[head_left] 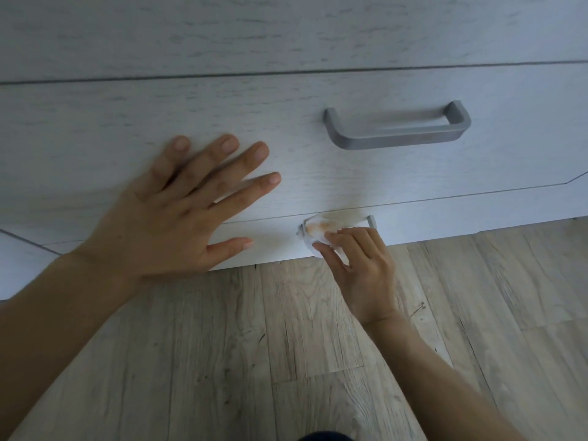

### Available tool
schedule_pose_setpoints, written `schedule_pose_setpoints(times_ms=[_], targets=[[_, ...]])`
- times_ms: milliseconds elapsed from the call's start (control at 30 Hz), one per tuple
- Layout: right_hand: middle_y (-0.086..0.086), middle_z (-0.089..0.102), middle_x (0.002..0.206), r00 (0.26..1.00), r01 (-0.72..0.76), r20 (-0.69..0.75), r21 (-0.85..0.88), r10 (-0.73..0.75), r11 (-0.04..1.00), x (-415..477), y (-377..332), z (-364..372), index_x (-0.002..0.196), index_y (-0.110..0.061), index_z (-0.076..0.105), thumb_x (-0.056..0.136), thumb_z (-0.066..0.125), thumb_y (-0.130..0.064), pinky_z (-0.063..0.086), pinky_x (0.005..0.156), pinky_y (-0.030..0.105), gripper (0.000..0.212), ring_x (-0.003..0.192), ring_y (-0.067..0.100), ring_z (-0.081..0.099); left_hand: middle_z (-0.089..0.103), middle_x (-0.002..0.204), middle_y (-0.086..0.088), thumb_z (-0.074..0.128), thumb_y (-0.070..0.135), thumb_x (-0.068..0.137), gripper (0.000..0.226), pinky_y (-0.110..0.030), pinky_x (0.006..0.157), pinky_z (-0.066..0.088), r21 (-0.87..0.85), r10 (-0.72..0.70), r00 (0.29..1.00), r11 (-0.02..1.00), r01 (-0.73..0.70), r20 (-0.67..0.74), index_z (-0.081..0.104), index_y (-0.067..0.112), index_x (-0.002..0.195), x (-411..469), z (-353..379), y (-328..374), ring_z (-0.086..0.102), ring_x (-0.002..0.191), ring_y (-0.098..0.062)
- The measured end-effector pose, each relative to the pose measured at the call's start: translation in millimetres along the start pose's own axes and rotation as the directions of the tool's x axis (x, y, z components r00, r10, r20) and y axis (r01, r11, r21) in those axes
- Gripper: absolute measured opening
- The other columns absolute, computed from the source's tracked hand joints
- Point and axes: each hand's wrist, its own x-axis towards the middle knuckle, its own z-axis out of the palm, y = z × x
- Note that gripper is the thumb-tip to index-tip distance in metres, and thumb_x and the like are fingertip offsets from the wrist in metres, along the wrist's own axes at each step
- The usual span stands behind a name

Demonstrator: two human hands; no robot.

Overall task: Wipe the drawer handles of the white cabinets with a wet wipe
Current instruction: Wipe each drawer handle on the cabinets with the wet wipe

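The wipe (313, 232), white and crumpled with an orange-brown smear on its face, sits bunched over the left end of the lower handle (370, 221), a small grey bar on the bottom drawer (273, 240) of the cabinet (286, 43), just above the floor (286, 345). Only the handle's right post and a short stretch of bar show clear of the wipe. The right hand (359, 265) reaches up from below and pinches the wipe, with the thumb under it and the curled fingers over its right side, pressing it onto the handle. Above and a little to the right, the upper handle (397, 128), a larger grey bar, stands bare on the middle drawer (127, 122), well apart from both hands. The left hand (178, 211) is spread wide across that drawer's front, left of both handles. Its fingers are straight and fanned apart, and the thumb points towards the wipe without reaching it. The hand is blurred, so I cannot tell whether the palm actually touches the wood. The cabinet front is white with a faint grain, and the floor is pale wood-look planks. A dark shape (326, 437) pokes in at the bottom edge, too cut off to identify.
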Motion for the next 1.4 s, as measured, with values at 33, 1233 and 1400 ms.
schedule_pose_setpoints(times_ms=[33,1233,1400], targets=[[0.007,0.067,0.076,1.000,0.012,0.008,0.000,-0.012,1.000,1,4,-2,0.079,-0.004,0.070,0.083,0.070,-0.018,0.054,0.062,0.035,0.014,0.071,0.023,0.062,0.015,0.156,-0.003,0.040,0.059,0.093,0.071,-0.040,0.118,-0.008,-0.006,0.003,1.000,1.000,-0.003,-0.001,0.030,0.018,0.150,0,0,0,-0.006,0.147,-0.021],[0.012,0.066,0.076,0.966,0.231,0.112,0.026,-0.232,0.973,7,32,-18,0.081,0.003,0.070,0.084,0.067,-0.001,0.052,0.061,0.037,0.006,0.070,0.027,0.060,0.009,0.157,-0.007,0.038,0.060,0.094,0.072,-0.040,0.117,-0.011,0.002,0.016,1.000,1.000,-0.016,0.015,0.028,0.016,0.151,0,0,0,-0.010,0.147,-0.022],[0.014,0.068,0.082,0.939,0.289,0.197,-0.003,-0.283,0.957,11,61,-36,0.089,0.006,0.070,0.080,0.070,0.004,0.054,0.066,0.037,0.008,0.074,0.030,0.062,-0.006,0.161,-0.006,0.038,0.060,0.094,0.073,-0.040,0.118,-0.011,0.005,0.008,0.999,1.000,-0.009,0.032,0.025,0.018,0.152,-2,-1,-1,-0.010,0.147,-0.022]])
